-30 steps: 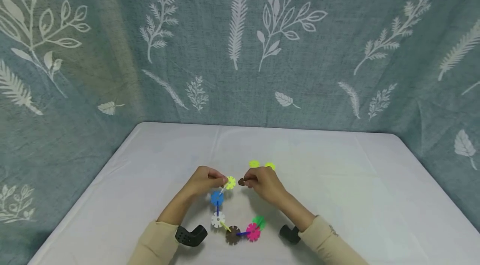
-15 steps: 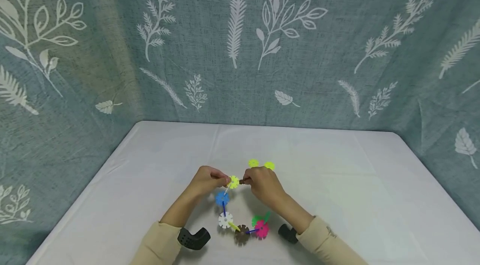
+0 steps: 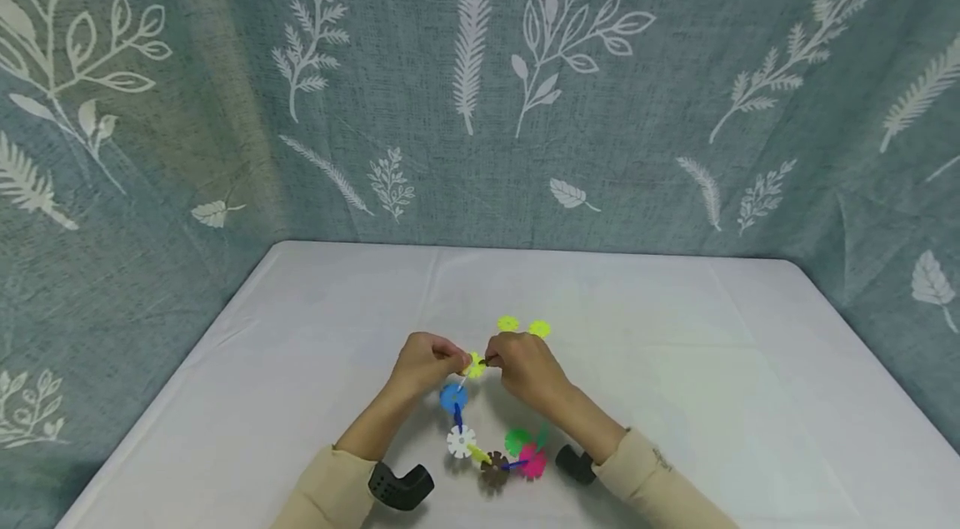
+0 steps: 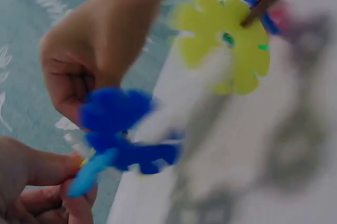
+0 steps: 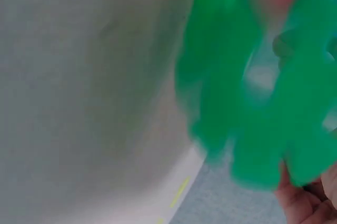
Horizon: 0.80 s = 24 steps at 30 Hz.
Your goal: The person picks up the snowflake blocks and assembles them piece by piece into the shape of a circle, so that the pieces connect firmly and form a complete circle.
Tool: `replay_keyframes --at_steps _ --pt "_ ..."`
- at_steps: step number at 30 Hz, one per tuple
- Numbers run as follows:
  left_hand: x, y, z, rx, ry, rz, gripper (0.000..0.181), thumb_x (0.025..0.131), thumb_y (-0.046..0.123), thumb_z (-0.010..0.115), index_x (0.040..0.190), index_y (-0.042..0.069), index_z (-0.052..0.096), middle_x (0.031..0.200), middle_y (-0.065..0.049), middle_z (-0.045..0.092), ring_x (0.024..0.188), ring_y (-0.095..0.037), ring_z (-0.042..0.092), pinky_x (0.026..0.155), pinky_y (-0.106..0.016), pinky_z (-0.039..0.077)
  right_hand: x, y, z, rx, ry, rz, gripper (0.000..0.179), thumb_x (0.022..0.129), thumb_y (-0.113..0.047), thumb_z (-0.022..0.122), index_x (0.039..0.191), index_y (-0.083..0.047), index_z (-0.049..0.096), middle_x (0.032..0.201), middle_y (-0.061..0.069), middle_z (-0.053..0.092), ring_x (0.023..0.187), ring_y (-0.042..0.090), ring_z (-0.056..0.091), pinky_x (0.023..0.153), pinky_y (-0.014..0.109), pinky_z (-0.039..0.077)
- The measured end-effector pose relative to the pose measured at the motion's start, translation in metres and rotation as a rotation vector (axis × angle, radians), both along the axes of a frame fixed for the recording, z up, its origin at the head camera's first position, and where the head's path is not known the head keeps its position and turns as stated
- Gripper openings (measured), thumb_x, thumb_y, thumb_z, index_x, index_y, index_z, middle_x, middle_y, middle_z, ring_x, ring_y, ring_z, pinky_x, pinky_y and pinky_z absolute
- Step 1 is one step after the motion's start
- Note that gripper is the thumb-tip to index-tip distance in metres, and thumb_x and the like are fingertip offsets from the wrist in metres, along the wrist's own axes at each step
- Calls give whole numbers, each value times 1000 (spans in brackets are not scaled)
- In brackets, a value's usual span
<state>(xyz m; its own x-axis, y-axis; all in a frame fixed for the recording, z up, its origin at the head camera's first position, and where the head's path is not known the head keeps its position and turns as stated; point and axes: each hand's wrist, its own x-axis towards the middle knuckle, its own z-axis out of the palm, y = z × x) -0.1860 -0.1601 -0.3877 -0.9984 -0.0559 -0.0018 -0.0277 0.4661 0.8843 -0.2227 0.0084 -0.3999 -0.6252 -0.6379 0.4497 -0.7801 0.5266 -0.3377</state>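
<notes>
My left hand (image 3: 429, 362) pinches a yellow notched interlocking disc (image 3: 476, 365), the top end of a hanging chain of toy discs. My right hand (image 3: 528, 362) pinches a brown interlocking disc (image 3: 484, 361), seen nearly edge-on at the yellow one's right rim and mostly hidden by fingers. Below the yellow disc follow a blue disc (image 3: 453, 398), a white disc (image 3: 461, 441), another brown disc (image 3: 494, 472), a pink disc (image 3: 533, 461) and a green disc (image 3: 517, 441), joined by crosswise discs. Blurred blue discs (image 4: 116, 108) cross the left wrist view; a green one (image 5: 310, 97) fills much of the right.
Two loose yellow discs (image 3: 507, 323) lie on the white-covered table (image 3: 675, 346) just beyond my right hand. Black wrist-worn devices (image 3: 401, 486) sit under both forearms. A leaf-patterned curtain (image 3: 420, 96) stands behind the table.
My left hand has moved right, carrying the chain along. The brown disc has turned edge-on, and the gap between it and the yellow disc has closed. My right hand stays about where it was.
</notes>
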Motion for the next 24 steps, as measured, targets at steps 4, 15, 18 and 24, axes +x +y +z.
replay_keyframes --at_steps 4,15,18,24 --pt "5 7 0 -341 228 12 10 74 15 75 71 6 71 64 -1 65 58 -11 54 58 -27 41 0 1 1 38 37 19 11 76 4 68 74 -6 67 72 3 67 66 14 65 58 16 47" --pt "6 7 -2 -599 506 -151 11 65 22 79 64 16 69 59 9 58 58 -7 50 63 -24 29 -1 20 6 -8 -293 101 11 77 -2 70 88 -3 69 88 8 68 69 11 64 62 15 47" --pt "6 -1 -1 -523 499 -170 11 66 18 79 65 14 69 61 7 60 60 -6 53 64 -24 37 0 35 7 133 -397 109 17 73 -8 75 89 -7 70 89 2 62 66 6 56 61 17 44" --pt "3 -9 -2 -434 477 -209 9 70 13 77 67 10 70 63 3 63 61 -7 56 59 -19 44 5 39 2 420 -491 237 24 67 -26 80 83 -21 63 84 -13 47 72 -1 43 66 16 39"
